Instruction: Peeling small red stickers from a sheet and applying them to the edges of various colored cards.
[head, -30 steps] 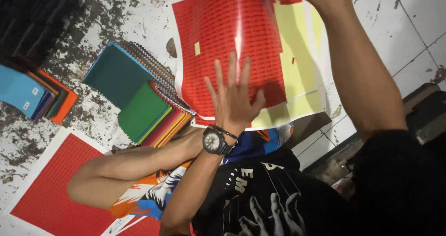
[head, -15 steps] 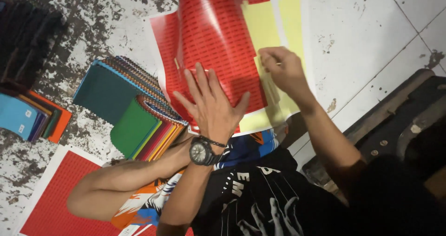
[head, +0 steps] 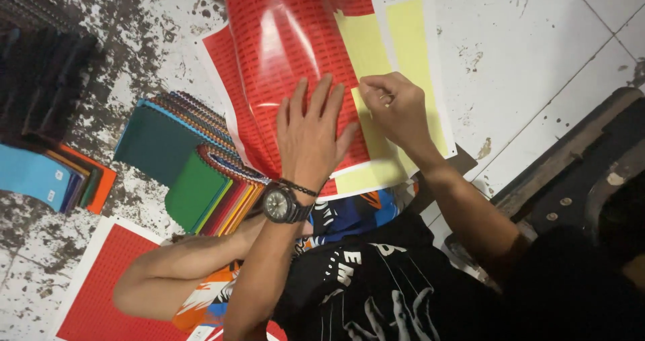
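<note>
Bright overhead light glares off the glossy red sheet (head: 282,52) (corners dim, slightly soft).

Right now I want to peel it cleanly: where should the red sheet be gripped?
Pinch the red sheet at its right edge, coming from the right across the yellow backing: it lifts there, by the right hand, while the left hand pins the flat part.

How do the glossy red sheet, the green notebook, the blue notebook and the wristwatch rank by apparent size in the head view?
1. glossy red sheet
2. green notebook and blue notebook: look alike, and both are partly hidden, so unranked
3. wristwatch
</note>
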